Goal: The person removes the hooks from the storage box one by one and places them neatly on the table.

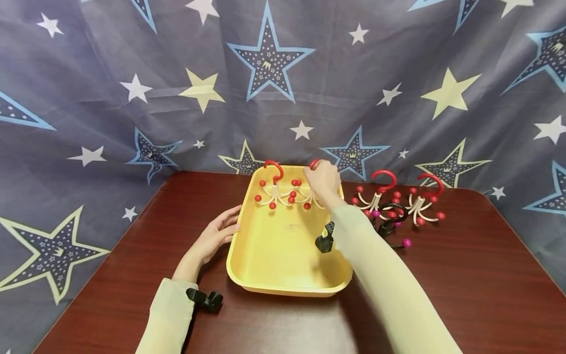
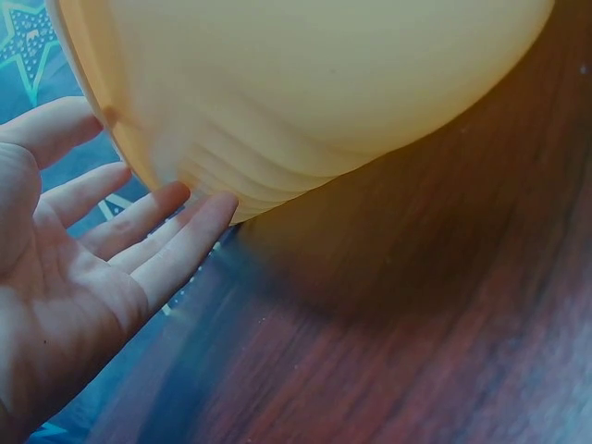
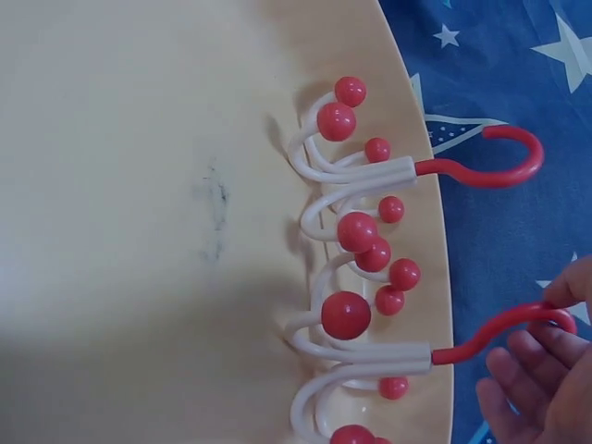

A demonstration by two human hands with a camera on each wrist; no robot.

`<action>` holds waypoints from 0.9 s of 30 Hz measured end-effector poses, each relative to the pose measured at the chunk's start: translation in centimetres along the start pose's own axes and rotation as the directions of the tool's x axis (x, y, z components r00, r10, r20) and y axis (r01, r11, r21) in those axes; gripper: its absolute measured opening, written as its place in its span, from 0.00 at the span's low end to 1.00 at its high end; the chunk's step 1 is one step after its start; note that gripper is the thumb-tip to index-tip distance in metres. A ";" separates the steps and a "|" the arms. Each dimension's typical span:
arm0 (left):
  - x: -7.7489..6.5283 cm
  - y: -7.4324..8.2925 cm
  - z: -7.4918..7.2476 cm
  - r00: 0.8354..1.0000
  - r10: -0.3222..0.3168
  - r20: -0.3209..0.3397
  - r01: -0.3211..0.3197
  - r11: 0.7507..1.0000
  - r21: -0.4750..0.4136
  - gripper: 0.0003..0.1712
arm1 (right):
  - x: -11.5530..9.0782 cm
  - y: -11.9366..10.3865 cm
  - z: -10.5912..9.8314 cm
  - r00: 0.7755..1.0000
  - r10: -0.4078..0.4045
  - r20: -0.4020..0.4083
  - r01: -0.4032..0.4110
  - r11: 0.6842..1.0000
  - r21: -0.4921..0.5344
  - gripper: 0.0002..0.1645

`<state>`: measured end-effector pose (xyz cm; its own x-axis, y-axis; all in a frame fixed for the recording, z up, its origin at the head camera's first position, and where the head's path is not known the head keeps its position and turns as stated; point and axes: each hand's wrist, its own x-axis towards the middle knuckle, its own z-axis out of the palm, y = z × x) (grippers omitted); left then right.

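A yellow plastic tray (image 1: pixel 283 250) lies on the table. My left hand (image 1: pixel 216 233) is at its left side, fairly straight fingers (image 2: pixel 185 254) against the outer wall and the thumb by the rim. With my right hand (image 1: pixel 325 181) I pinch the red hook of a multi-arm hanging hook (image 3: pixel 499 328) at the tray's far end. Its white arms with red ball tips hang inside the tray. Beside it, to the left in the head view, a matching hanging hook (image 1: pixel 275 192) stands in the tray, its red hook reaching over the far rim.
Right of the tray are two more red-and-white hanging hooks, one nearer (image 1: pixel 376 200) and one farther right (image 1: pixel 417 209). A black hanging hook (image 1: pixel 386 227) with magenta ball tips lies in front of them. A star-patterned curtain (image 1: pixel 283 118) rises behind the brown table (image 1: pixel 464 275).
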<state>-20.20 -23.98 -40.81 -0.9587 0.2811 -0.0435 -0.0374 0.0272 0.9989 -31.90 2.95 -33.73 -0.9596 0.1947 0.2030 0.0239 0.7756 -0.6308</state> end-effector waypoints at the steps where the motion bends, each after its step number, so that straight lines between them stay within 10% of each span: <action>1: 0.0 0.0 0.0 1.000 0.001 0.001 -0.001 1.000 -0.004 0.33 | 0.0 0.0 -0.1 1.000 0.000 0.001 0.000 1.000 0.000 0.15; 27: 0.3 -0.7 -0.2 1.000 0.010 0.003 -0.010 1.000 -0.006 0.34 | 0.4 0.4 -7.9 0.959 -0.275 -0.063 0.280 0.955 0.098 0.15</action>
<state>-20.55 -24.15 -41.54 -0.9582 0.2842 -0.0332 -0.0291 0.0186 0.9994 -30.06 8.14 -27.96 -0.9095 0.0117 0.4155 -0.2734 0.7360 -0.6193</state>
